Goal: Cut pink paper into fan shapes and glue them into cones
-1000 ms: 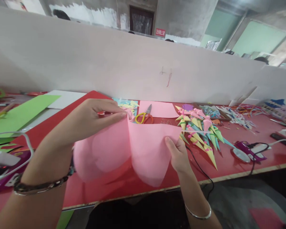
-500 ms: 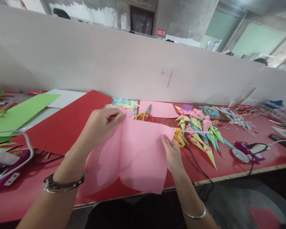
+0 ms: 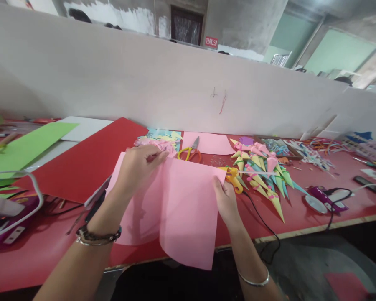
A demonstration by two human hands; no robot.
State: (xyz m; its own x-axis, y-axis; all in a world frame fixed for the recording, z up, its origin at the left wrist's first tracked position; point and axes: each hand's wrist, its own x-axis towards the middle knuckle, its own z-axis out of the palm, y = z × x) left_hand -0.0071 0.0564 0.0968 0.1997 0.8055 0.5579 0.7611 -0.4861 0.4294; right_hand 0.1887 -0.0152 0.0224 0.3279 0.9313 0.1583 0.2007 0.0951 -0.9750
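A large pink paper sheet (image 3: 189, 209) with a crease down its middle hangs over the table's front edge. At its upper right corner, my right hand (image 3: 227, 200) pinches it between thumb and fingers. My left hand (image 3: 141, 167) is closed at the top of the crease, thumb and fingertips together on the paper. Just beyond the sheet lie scissors (image 3: 192, 151) with yellow and orange handles, blades pointing away. A yellow glue gun (image 3: 234, 179) rests right beside my right hand.
Several paper cones (image 3: 263, 167) in yellow, pink, green and blue lie heaped to the right. A red sheet (image 3: 90, 163) and a green sheet (image 3: 34, 144) are at left. Paper scraps (image 3: 163, 140) lie behind my left hand. A white partition (image 3: 163, 92) rises along the back.
My left hand and forearm have shifted slightly right. The sheet's left part now shows spread out beyond my left hand, and its right part hangs lower.
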